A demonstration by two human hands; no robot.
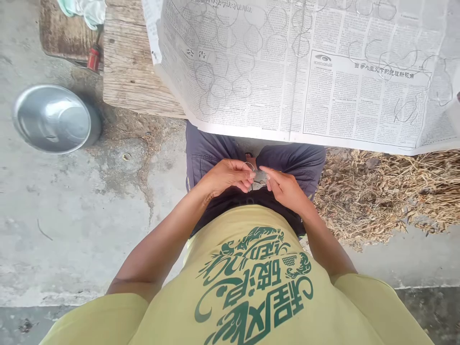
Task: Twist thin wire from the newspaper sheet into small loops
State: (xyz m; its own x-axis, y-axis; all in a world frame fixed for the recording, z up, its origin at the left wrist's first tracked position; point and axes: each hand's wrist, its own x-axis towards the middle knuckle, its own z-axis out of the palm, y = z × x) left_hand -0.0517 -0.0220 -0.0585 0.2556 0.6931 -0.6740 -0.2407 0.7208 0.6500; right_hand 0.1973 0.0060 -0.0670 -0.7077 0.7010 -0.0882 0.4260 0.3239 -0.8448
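In front of my waist, my left hand (233, 175) pinches a thin wire ring (248, 166) between thumb and fingers. The ring's loop stands up above the fingertips. Close by on the right, my right hand (283, 187) is closed, its fingertips pointing toward the left hand. What those fingers hold is too small to make out. Beyond both hands, newspaper (251, 115) lies spread out, bearing several thin wire rings (241, 87) on its left part. Loose bent wire pieces (406, 111) lie on its right part.
A metal pot (86, 120) stands on the concrete floor at the left. Near it are a wooden board (132, 72), a red-handled screwdriver (94, 57) and a pale green cloth (86, 10). Dry straw (388, 196) covers the ground to the right.
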